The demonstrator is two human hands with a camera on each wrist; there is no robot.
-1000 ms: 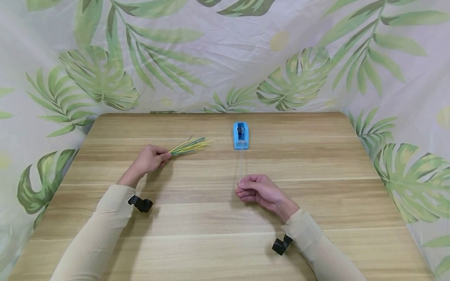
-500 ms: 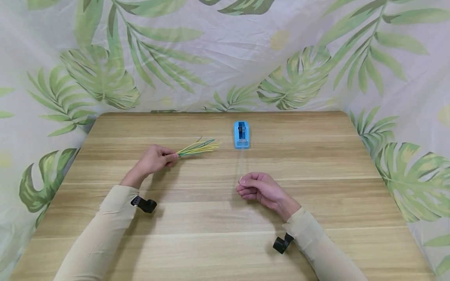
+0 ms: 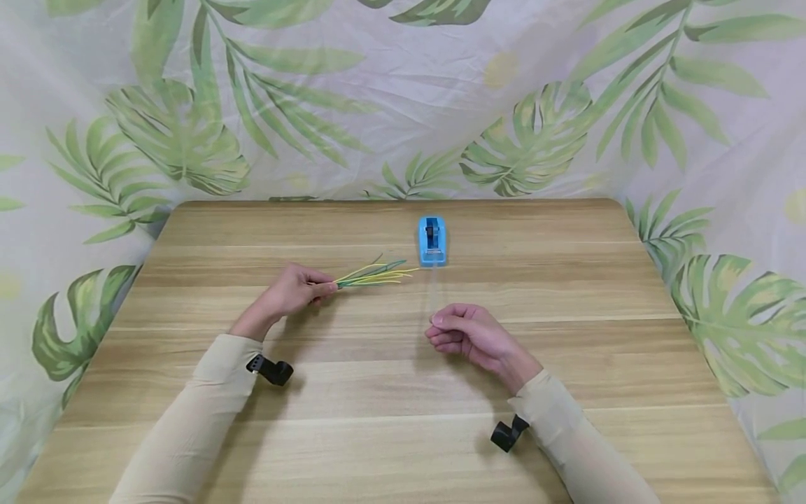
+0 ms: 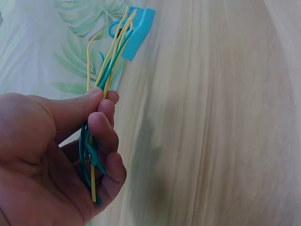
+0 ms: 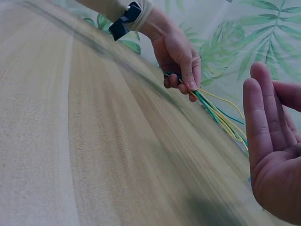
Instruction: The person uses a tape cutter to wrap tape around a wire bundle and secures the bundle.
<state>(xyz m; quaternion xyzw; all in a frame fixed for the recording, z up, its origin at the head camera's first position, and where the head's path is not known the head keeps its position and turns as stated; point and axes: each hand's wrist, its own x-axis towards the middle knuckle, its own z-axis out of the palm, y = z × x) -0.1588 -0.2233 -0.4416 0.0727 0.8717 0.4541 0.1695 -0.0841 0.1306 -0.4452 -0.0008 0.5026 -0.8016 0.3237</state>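
My left hand [image 3: 292, 290] pinches a bundle of thin yellow and green wires [image 3: 374, 274] between thumb and fingers. In the left wrist view the wires [image 4: 110, 61] fan out above the thumb, and their other ends lie in the palm. A blue tape dispenser [image 3: 432, 245] stands toward the back of the table. From it a strip of clear tape [image 3: 433, 288] runs forward to my right hand [image 3: 472, 337], which pinches its end between thumb and index finger. The wire tips are just left of the tape; whether they touch it I cannot tell.
The wooden table [image 3: 567, 280] has a back edge close behind the dispenser. A leaf-patterned cloth [image 3: 403, 91] hangs behind and at the sides. A black wrist camera [image 3: 271, 369] sits on the left sleeve, another camera [image 3: 508, 434] on the right.
My left hand has moved right with the wires, bringing their tips close to the tape. The right hand stays nearly in place, shifting slightly up and right, still holding the tape end.
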